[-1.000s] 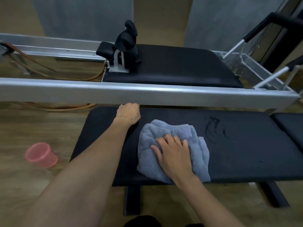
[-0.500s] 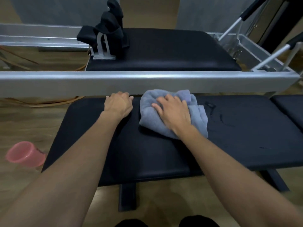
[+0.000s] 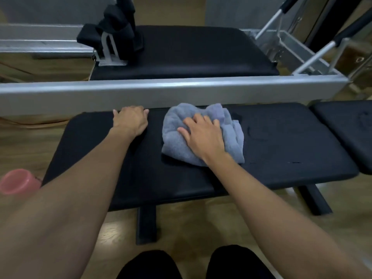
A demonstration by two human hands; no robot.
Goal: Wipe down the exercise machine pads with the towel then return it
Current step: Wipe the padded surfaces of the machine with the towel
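Pressing down flat, the right hand sits on top of the grey-blue towel, fingers straight and spread across the cloth, nothing pinched. The towel is bunched into a rumpled heap on the long black bench pad, toward its far side, its top edge just short of the silver rail that runs across the whole view.

Over on the other side, the left hand is planted at the far edge of that same pad, well apart from the towel, knuckles up and fingers bent. Their tips drop out of sight behind the edge, so whether they actually grasp the pad I cannot tell.

Beyond the rail lies the carriage pad, black and smooth, with a black shoulder rest standing on a metal bracket at its left end. A second black pad sits just beside the bench pad at the right. A pink cup rests on the wooden floor, partly behind the left forearm.
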